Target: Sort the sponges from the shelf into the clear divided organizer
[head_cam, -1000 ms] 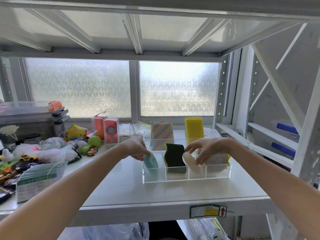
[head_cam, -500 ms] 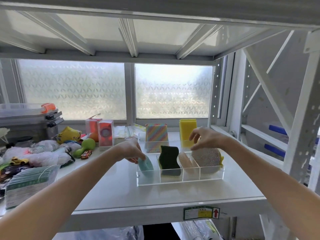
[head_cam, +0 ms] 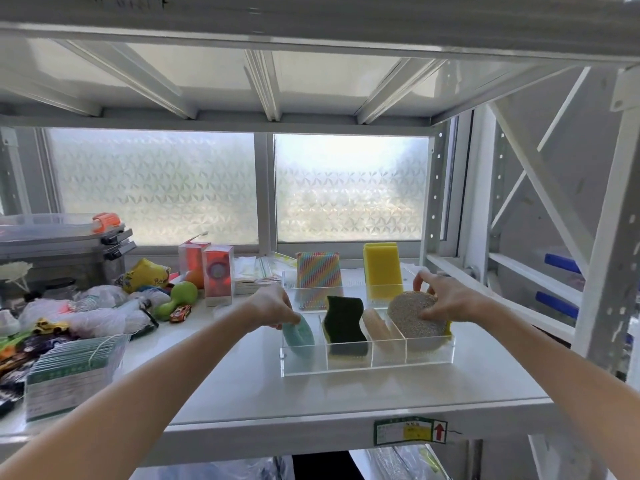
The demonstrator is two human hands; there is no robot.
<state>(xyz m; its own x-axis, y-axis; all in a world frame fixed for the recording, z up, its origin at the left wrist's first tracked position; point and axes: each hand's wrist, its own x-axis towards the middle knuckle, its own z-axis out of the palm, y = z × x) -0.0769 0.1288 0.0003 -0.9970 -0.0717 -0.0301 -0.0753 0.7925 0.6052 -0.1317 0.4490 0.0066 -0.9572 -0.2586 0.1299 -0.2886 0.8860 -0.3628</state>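
A clear divided organizer (head_cam: 367, 368) sits on the white shelf. Its left compartment holds a teal sponge (head_cam: 300, 335), and my left hand (head_cam: 273, 308) pinches that sponge's top edge. A dark green wavy sponge (head_cam: 343, 323) stands in the second compartment. A beige sponge (head_cam: 377, 329) leans in the third. My right hand (head_cam: 446, 299) grips a round grey scrubber sponge (head_cam: 414, 317) with a yellow edge in the right compartment. Behind the organizer stand a rainbow-striped sponge (head_cam: 318, 278) and a yellow sponge (head_cam: 381, 268) in a second clear holder.
The shelf's left side holds toys, plastic bags, a green dumbbell (head_cam: 175, 299), two red boxes (head_cam: 216, 277) and a clear box of green packets (head_cam: 72, 372). Stacked bins (head_cam: 59, 244) stand at the far left. A shelf post (head_cam: 609, 271) rises on the right.
My right hand moved from the beige sponge to the round grey scrubber sponge in the right compartment and took hold of it. My left hand stayed on the teal sponge.
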